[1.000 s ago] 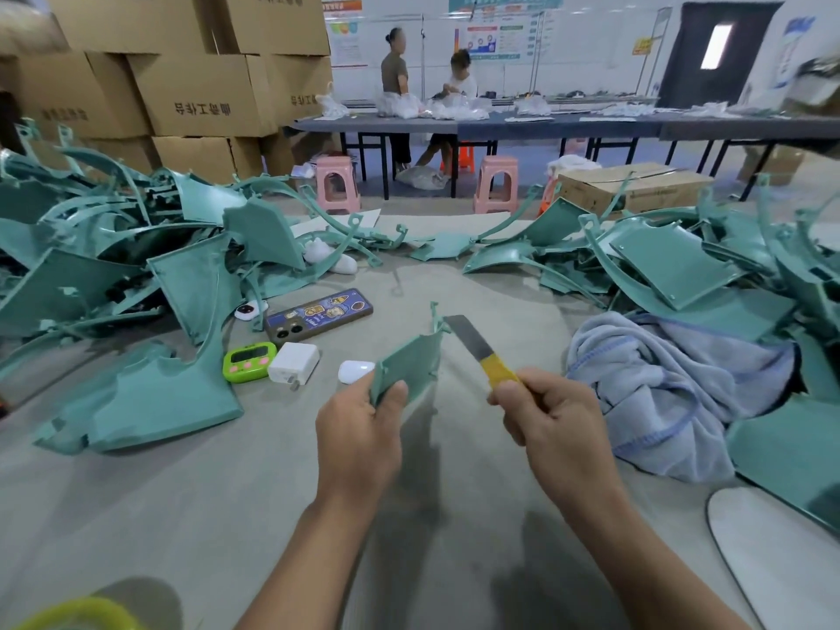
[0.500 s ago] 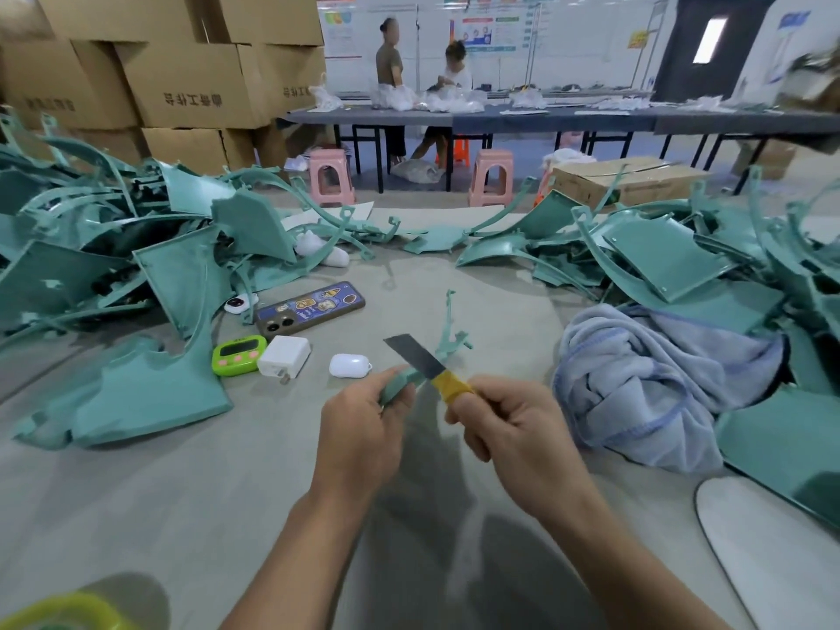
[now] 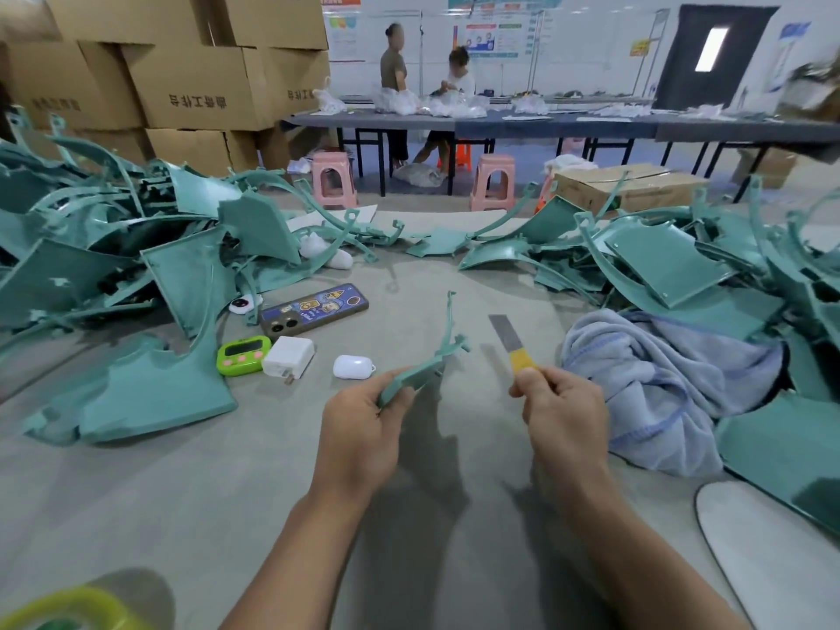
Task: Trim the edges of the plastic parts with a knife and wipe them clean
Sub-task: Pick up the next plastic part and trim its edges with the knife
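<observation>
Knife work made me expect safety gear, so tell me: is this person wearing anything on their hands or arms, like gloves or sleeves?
No. The left hand and right hand have no gloves on. The left forearm and right forearm are uncovered as far as the picture reaches. No sleeve, watch, wristband or ring shows.

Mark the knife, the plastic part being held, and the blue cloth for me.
knife (image 3: 507, 334): head view, on the bare metal blade.
plastic part (image 3: 418, 371): head view, on its flat body.
blue cloth (image 3: 672, 379): head view, on the middle folds.
</observation>
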Available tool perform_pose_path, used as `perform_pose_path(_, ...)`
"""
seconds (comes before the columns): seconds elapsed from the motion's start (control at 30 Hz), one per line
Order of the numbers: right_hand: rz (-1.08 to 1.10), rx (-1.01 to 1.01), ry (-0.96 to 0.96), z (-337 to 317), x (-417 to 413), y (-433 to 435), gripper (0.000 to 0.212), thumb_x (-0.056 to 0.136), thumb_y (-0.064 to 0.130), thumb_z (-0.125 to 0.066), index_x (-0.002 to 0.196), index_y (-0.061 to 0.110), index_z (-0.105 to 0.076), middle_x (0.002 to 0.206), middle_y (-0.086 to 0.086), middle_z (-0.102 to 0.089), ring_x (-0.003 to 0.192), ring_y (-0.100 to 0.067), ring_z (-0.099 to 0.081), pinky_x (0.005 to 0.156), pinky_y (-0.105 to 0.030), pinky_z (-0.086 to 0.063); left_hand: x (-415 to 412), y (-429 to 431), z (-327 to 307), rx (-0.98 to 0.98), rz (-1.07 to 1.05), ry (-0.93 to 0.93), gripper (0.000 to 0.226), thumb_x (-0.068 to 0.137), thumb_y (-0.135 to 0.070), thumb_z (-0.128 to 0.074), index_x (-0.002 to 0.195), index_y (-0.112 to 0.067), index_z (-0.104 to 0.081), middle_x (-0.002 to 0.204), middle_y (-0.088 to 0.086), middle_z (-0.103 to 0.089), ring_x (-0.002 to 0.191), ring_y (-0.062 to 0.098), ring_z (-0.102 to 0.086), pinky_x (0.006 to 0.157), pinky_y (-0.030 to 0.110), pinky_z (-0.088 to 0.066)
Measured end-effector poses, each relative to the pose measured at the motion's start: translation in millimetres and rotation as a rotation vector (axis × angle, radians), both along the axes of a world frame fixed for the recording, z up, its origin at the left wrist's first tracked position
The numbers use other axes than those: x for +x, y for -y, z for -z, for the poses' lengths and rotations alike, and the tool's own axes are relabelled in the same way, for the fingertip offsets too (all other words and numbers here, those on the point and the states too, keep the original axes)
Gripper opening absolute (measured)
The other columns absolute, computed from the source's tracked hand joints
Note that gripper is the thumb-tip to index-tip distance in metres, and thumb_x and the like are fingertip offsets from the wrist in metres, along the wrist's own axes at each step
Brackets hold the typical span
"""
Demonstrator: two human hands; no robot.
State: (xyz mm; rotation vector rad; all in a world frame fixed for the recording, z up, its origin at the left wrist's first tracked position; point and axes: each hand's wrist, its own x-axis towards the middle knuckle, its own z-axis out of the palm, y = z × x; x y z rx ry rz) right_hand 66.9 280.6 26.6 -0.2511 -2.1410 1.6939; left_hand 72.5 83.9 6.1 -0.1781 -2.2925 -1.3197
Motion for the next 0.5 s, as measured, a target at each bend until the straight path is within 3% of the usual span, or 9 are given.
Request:
perform_pose_path(0.07, -0.207, -0.087, -0.113, 0.7, 4.5, -4.3, 0.024, 0.086, 0.021, -0.063, 0.065, 0.010, -0.065, 0.047, 0.004, -0.037, 0.046, -0.012, -0.030, 0.046, -0.028, -0.026, 0.7, -1.6, 0.2, -0.024, 0.052, 0.037, 0.036, 0.094, -0.006, -0.068, 0.099, -0.041, -0.076, 0.085, -0.038, -0.069, 0.080, -0.016, -0.063, 0.071, 0.006, -0.047)
perform_pose_path(0.13, -0.357, -0.001, -0.087, 1.4, 9.3, -0.5, 0.024, 0.084, 0.025, -0.062, 0.065, 0.012, -0.065, 0.046, 0.007, -0.036, 0.045, -0.010, -0.029, 0.045, -0.026, -0.025, 0.2, -4.3, 0.4, -0.043, 0.069, 0.064, 0.036, 0.093, -0.004, -0.068, 0.110, -0.035, -0.078, 0.102, -0.028, -0.074, 0.095, -0.011, -0.066, 0.085, 0.016, -0.053)
perform_pose_path(0.17, -0.327, 0.067, -0.041, 4.2, 5.4, -1.9, 0.023, 0.084, 0.024, -0.064, 0.065, 0.011, -0.066, 0.045, 0.007, -0.037, 0.045, -0.010, -0.029, 0.047, -0.026, -0.026, 0.0, -5.1, 0.5, -0.037, 0.070, 0.068, 0.037, 0.092, -0.003, -0.068, 0.111, -0.033, -0.078, 0.106, -0.024, -0.075, 0.098, -0.009, -0.067, 0.088, 0.018, -0.053)
perform_pose_path(0.23, -0.114, 0.139, 0.045, 4.1, -10.5, -10.8, 0.025, 0.086, 0.014, -0.065, 0.061, 0.009, -0.065, 0.045, 0.005, -0.038, 0.046, -0.012, -0.030, 0.052, -0.031, -0.027, 0.7, -5.3, 0.4, -0.013, 0.083, 0.074, 0.039, 0.091, 0.000, -0.068, 0.108, -0.034, -0.078, 0.106, -0.022, -0.075, 0.097, -0.010, -0.067, 0.087, 0.015, -0.052)
perform_pose_path(0.3, -0.041, -0.013, 0.025, 0.2, -17.4, -25.3, 0.025, 0.086, 0.013, -0.064, 0.061, 0.010, -0.064, 0.047, 0.003, -0.037, 0.047, -0.014, -0.029, 0.051, -0.032, -0.027, 2.2, -3.5, -0.5, 0.018, 0.098, 0.091, 0.040, 0.092, -0.001, -0.068, 0.106, -0.036, -0.078, 0.104, -0.022, -0.076, 0.091, -0.013, -0.066, 0.081, 0.009, -0.049)
perform_pose_path(0.37, -0.208, -0.116, -0.059, 0.6, -13.7, -34.8, 0.022, 0.080, 0.025, -0.064, 0.064, 0.011, -0.065, 0.047, 0.004, -0.036, 0.045, -0.011, -0.027, 0.044, -0.024, -0.025, 1.6, -3.3, -1.0, 0.028, 0.104, 0.097, 0.038, 0.092, -0.001, -0.067, 0.106, -0.034, -0.079, 0.103, -0.021, -0.076, 0.089, -0.013, -0.066, 0.079, 0.007, -0.047)
perform_pose_path(0.43, -0.424, -0.027, -0.027, 2.5, -6.5, -29.5, 0.026, 0.077, 0.034, -0.063, 0.067, 0.010, -0.067, 0.046, 0.004, -0.036, 0.045, -0.010, -0.028, 0.044, -0.020, -0.025, -0.1, -3.8, -2.1, 0.027, 0.083, 0.082, 0.034, 0.093, -0.003, -0.068, 0.107, -0.031, -0.079, 0.101, -0.021, -0.076, 0.090, -0.012, -0.067, 0.078, 0.006, -0.046)
perform_pose_path(0.5, -0.357, 0.146, 0.038, 9.3, -11.0, -28.4, 0.025, 0.082, 0.029, -0.066, 0.066, 0.009, -0.068, 0.046, 0.003, -0.039, 0.048, -0.014, -0.033, 0.049, -0.028, -0.028, -0.3, -4.0, -3.3, 0.019, 0.076, 0.062, 0.032, 0.092, -0.004, -0.069, 0.106, -0.031, -0.080, 0.097, -0.023, -0.076, 0.085, -0.014, -0.066, 0.075, 0.004, -0.044)
